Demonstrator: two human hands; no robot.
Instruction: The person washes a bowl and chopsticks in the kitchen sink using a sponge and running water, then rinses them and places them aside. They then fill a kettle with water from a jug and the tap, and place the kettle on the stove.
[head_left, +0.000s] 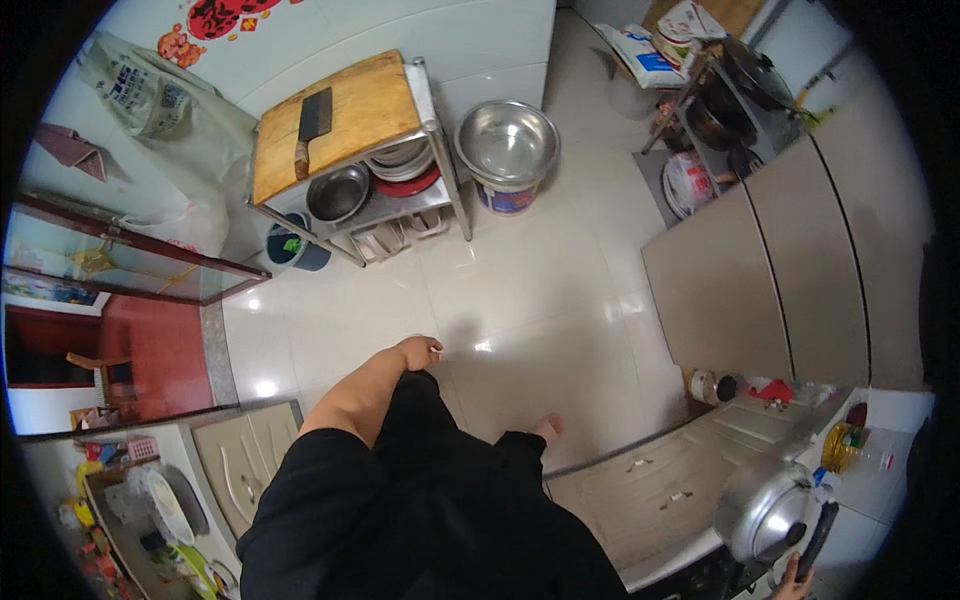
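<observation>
At the lower right edge, my right hand is closed around the black handle of an aluminium pressure cooker. The cooker has its lid on and sits over the stove, which is only partly in view. My left hand hangs over the tiled floor in front of my body, fingers loosely bent, with nothing visible in it.
A metal rack carries a wooden cutting board with a cleaver. Beside it, a steel basin rests on a bucket. An oil bottle stands behind the cooker. Left are a sink counter and an open door.
</observation>
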